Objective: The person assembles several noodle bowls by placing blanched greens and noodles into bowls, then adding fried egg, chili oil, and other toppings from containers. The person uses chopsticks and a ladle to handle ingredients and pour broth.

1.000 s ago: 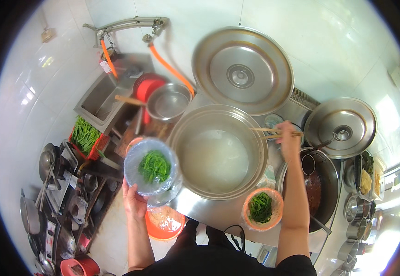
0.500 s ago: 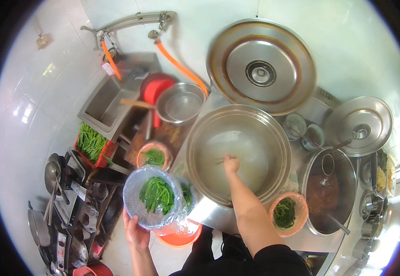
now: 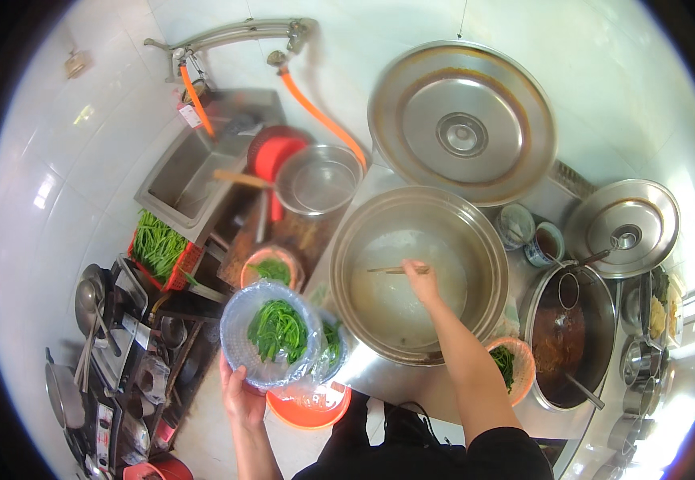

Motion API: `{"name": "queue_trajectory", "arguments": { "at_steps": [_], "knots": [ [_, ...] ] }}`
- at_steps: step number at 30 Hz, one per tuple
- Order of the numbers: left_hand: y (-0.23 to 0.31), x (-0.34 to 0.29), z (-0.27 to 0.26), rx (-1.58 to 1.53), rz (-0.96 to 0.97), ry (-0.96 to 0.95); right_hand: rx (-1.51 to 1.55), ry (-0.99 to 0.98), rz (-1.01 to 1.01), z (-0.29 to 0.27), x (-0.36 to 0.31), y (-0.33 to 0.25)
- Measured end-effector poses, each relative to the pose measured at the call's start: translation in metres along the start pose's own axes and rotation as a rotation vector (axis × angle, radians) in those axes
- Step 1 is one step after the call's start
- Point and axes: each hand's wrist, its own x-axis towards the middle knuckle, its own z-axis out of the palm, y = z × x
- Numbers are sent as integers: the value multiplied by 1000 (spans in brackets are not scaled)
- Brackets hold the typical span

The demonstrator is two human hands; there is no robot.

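Note:
My left hand [image 3: 241,394] grips the near-left rim of a basket lined with clear plastic [image 3: 239,344], and cooked green leafy vegetables [image 3: 279,330] lie in its bottom. Over the large steel pot [image 3: 339,316], my right hand [image 3: 421,282] is closed around a pair of wooden chopsticks [image 3: 387,270]. Their tips point left above cloudy, pale liquid [image 3: 399,312]. Nothing shows between the tips. Just right of my right forearm, a small orange basket [image 3: 527,370] holds more dark greens. Beneath the lined basket's right side, another container of greens [image 3: 333,340] is partly hidden.
Right of the big pot stands a pot of reddish-brown broth [image 3: 559,352] with a ladle handle [image 3: 583,390] over its rim. Large lids [image 3: 515,148] lean behind. A sink [image 3: 179,180], an empty steel bowl [image 3: 319,178] and a red crate of raw greens [image 3: 158,248] are left. An orange basin [image 3: 311,412] stands below.
My right hand has moved a little right and up over the pot, and the chopsticks now show more plainly. The lined basket has stayed in my left hand, shifting slightly.

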Motion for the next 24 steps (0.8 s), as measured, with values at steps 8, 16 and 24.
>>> {"name": "queue_trajectory", "arguments": {
  "at_steps": [8,16,24],
  "knots": [
    [-6,3,15,-39,-2,12,-485,-546,-526,36,-59,-26],
    [-5,-17,-3,-37,39,93,499,259,494,48,9,62],
    [7,-34,-16,-44,72,120,1340,360,926,34,4,90]
  ]
}}
